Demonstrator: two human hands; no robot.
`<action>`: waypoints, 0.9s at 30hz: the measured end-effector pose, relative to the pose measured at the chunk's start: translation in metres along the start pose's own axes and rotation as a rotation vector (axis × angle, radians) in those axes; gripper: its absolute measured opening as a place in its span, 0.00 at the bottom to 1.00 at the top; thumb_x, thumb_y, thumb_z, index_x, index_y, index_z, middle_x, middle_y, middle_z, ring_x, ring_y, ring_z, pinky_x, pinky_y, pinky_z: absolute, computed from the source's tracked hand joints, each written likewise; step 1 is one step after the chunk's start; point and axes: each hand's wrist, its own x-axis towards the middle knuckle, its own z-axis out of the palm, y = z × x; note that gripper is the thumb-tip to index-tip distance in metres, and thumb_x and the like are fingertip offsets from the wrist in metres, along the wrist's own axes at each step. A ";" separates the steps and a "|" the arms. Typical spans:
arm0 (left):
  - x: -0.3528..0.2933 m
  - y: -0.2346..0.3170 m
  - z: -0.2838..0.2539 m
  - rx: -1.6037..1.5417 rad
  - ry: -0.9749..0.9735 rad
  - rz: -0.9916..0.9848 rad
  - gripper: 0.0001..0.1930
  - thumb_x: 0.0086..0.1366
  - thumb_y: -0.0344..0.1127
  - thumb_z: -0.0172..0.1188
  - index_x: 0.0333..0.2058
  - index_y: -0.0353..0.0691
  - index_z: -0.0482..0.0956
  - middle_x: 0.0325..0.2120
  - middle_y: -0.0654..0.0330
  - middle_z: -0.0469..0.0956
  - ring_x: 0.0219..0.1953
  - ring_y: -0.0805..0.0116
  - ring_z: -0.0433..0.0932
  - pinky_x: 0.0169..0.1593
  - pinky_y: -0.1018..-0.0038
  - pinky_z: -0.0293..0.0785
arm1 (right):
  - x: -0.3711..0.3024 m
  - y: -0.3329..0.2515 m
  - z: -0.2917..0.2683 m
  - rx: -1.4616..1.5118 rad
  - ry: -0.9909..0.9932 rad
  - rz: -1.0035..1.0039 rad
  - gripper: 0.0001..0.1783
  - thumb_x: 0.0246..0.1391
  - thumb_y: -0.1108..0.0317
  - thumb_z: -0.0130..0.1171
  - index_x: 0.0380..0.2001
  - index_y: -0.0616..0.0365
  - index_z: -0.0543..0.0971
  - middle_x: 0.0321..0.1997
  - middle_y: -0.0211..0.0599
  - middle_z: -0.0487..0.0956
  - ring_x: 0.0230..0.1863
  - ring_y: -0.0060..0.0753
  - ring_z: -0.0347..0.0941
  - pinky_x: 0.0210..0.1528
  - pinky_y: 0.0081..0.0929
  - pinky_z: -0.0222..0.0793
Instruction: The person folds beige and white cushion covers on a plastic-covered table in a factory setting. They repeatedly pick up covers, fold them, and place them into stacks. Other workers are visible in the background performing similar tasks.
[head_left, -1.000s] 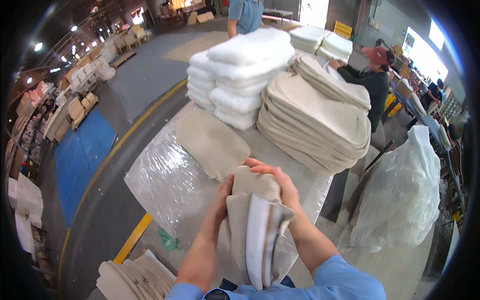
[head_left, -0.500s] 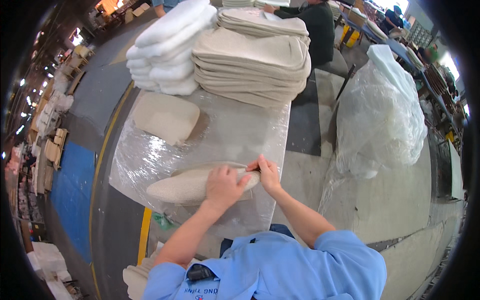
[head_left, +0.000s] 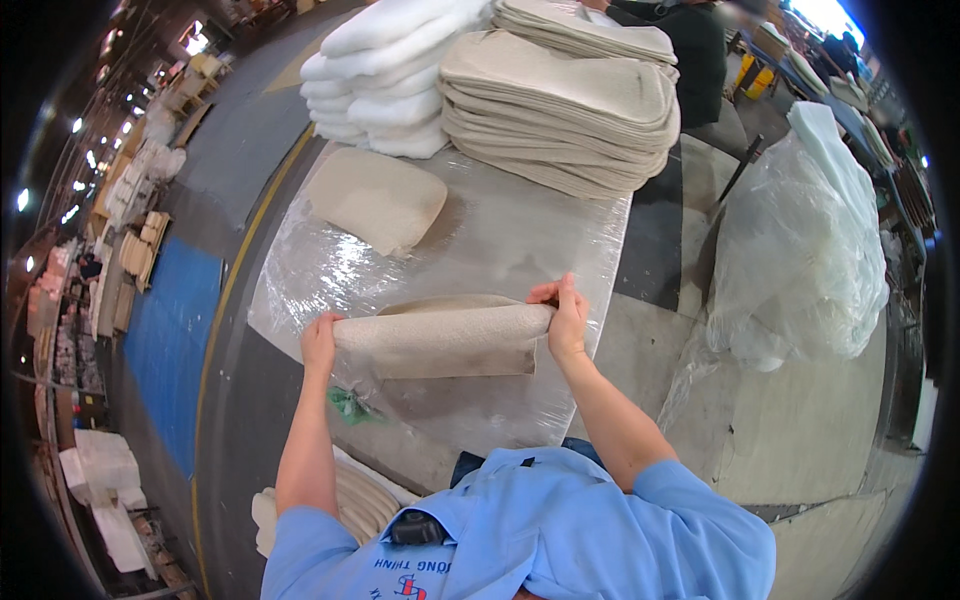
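A beige fabric cushion cover (head_left: 440, 342) is stretched between my two hands over the near part of the table. My left hand (head_left: 318, 343) pinches its left end, the fingers closed round the edge. At the other end, my right hand (head_left: 566, 318) grips the upper right corner, thumb and fingers pressed together. One edge of the cover hangs down toward me, and a rounded flap rises behind the fold. Whether anything is inside the cover cannot be seen. Beyond it, a separate beige padded piece (head_left: 378, 198) lies flat on the table.
The table (head_left: 520, 235) is wrapped in clear plastic film. At its far end stand a stack of beige covers (head_left: 560, 115) and a pile of white padding (head_left: 385, 75). A plastic-wrapped bundle (head_left: 795, 245) stands right. More beige pieces (head_left: 350, 500) sit low left. A dark-clothed person (head_left: 695, 60) is beyond.
My left hand has moved left from the middle of the cover to its left end. The cover is now pulled straight between both hands. The view has shifted slightly.
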 end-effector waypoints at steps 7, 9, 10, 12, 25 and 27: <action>0.007 -0.052 0.073 -1.223 0.130 -0.373 0.29 0.80 0.54 0.42 0.39 0.36 0.85 0.36 0.51 0.87 0.43 0.55 0.84 0.54 0.58 0.79 | 0.016 0.023 -0.016 -0.027 0.069 -0.009 0.45 0.79 0.39 0.36 0.27 0.67 0.85 0.26 0.46 0.85 0.30 0.37 0.82 0.41 0.33 0.77; 0.010 -0.060 0.087 -1.258 0.201 -0.415 0.28 0.80 0.54 0.42 0.39 0.37 0.85 0.36 0.51 0.87 0.42 0.56 0.84 0.54 0.57 0.79 | 0.021 0.039 -0.023 0.002 0.093 0.040 0.40 0.77 0.37 0.41 0.26 0.62 0.82 0.26 0.42 0.83 0.31 0.38 0.81 0.43 0.36 0.77; 0.012 -0.065 0.094 -1.308 0.198 -0.421 0.27 0.80 0.53 0.43 0.40 0.38 0.85 0.36 0.51 0.87 0.43 0.55 0.84 0.53 0.57 0.80 | 0.025 0.048 -0.029 -0.001 0.091 0.037 0.39 0.77 0.37 0.42 0.26 0.62 0.82 0.26 0.42 0.83 0.32 0.38 0.80 0.44 0.36 0.76; 0.014 -0.081 0.103 -1.403 0.207 -0.429 0.24 0.80 0.52 0.46 0.42 0.38 0.84 0.37 0.51 0.87 0.43 0.53 0.85 0.53 0.55 0.81 | 0.027 0.068 -0.041 0.012 0.097 0.092 0.35 0.76 0.40 0.44 0.28 0.58 0.81 0.29 0.41 0.82 0.36 0.36 0.79 0.48 0.37 0.74; -0.020 -0.044 0.087 -1.201 0.159 -0.157 0.16 0.77 0.42 0.51 0.43 0.35 0.83 0.43 0.55 0.86 0.54 0.56 0.83 0.62 0.61 0.77 | 0.001 0.032 -0.088 -0.007 -0.285 0.148 0.26 0.76 0.51 0.44 0.52 0.63 0.81 0.58 0.44 0.85 0.61 0.42 0.79 0.72 0.45 0.68; -0.059 -0.014 0.064 -1.164 0.032 0.084 0.16 0.75 0.37 0.51 0.50 0.32 0.82 0.58 0.46 0.80 0.71 0.54 0.69 0.74 0.61 0.63 | -0.028 -0.006 -0.116 0.219 -0.248 0.172 0.31 0.74 0.51 0.47 0.65 0.69 0.75 0.73 0.50 0.76 0.78 0.44 0.66 0.81 0.45 0.56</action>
